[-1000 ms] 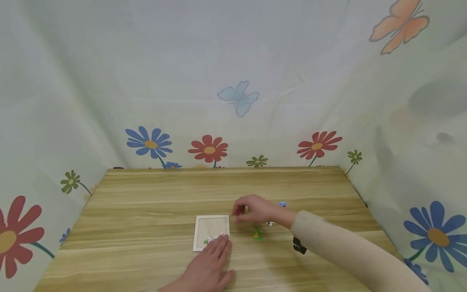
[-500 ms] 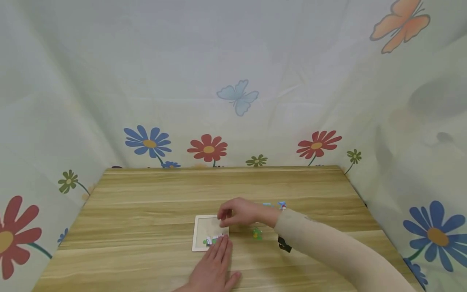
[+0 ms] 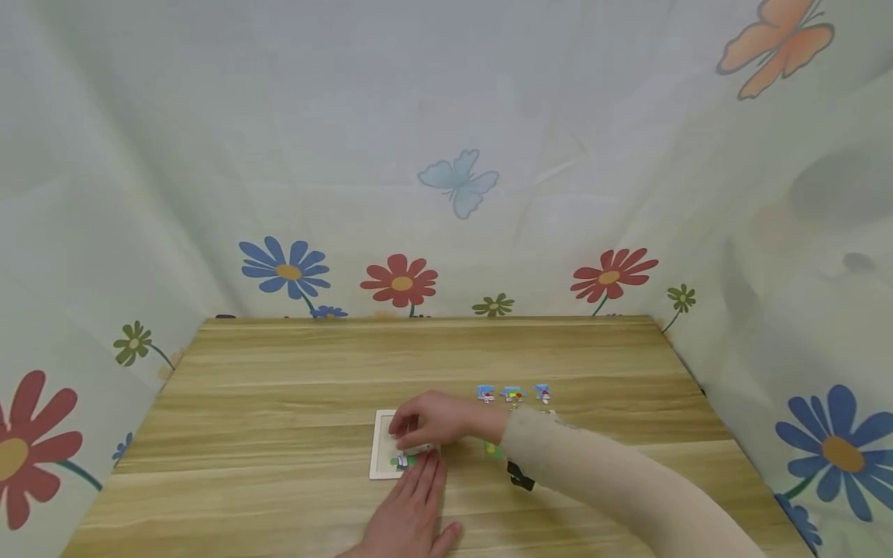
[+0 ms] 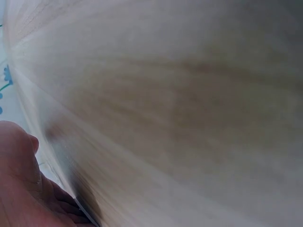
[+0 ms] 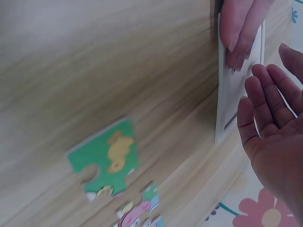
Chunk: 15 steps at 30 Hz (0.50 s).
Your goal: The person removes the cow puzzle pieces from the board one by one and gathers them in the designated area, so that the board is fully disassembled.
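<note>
A pale, square puzzle tray (image 3: pixel 377 457) lies on the wood-grain table. Puzzle pieces (image 3: pixel 402 463) with green and white printing sit in its lower part, partly covered by fingers. My left hand (image 3: pixel 405 515) rests with straight fingers on the tray's lower right corner. Over the tray's right side is my right hand (image 3: pixel 432 418), its fingers loosely bent. In the right wrist view, the right hand (image 5: pixel 277 127) shows a gap between thumb and fingers, with nothing seen held. The left wrist view has part of the left hand (image 4: pixel 21 184) at its lower left edge.
Several loose puzzle pieces lie right of the tray, including a blue piece (image 3: pixel 486 394) and another blue piece (image 3: pixel 543 394). A green piece with a yellow duck (image 5: pixel 113 156) lies nearer, partly behind the right forearm. Flower-printed cloth (image 3: pixel 335 155) surrounds the table (image 3: pixel 279 372).
My right hand has moved left, from beside the tray to over it, near the left fingertips. Blue pieces it had covered now show. The left hand has stayed almost in place.
</note>
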Tool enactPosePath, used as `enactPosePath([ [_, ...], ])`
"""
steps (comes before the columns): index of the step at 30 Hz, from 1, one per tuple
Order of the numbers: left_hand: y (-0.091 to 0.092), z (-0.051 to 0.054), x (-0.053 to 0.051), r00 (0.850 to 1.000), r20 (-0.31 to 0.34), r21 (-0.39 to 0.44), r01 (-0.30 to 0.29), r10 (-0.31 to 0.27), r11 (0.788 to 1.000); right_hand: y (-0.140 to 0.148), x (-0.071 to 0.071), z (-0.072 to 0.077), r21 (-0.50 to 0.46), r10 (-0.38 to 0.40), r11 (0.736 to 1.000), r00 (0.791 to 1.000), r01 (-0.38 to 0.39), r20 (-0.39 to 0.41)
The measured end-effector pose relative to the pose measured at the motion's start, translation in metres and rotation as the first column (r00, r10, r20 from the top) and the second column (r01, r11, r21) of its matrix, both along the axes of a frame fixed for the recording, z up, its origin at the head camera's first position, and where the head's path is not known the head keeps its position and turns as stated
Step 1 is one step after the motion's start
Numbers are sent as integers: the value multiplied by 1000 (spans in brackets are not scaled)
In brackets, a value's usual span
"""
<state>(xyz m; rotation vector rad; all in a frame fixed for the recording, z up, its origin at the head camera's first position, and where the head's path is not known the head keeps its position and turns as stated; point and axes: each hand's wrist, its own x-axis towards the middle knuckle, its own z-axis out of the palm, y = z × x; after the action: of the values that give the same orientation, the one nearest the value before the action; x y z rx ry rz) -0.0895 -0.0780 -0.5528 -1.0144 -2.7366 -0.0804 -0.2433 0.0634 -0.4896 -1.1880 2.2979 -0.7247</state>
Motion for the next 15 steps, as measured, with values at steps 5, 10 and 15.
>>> enactPosePath([
  [5,0,2,0,997,77,-13,-7,8,1000,-6,2,-4,-21,13,1000,999,-12,37],
  [10,-1,5,-1,995,97,-21,-10,12,1000,-7,6,-5,-35,23,999,998,-21,55],
  [15,0,5,-1,994,108,-34,-12,16,999,-3,10,-3,-66,12,998,992,-4,128],
])
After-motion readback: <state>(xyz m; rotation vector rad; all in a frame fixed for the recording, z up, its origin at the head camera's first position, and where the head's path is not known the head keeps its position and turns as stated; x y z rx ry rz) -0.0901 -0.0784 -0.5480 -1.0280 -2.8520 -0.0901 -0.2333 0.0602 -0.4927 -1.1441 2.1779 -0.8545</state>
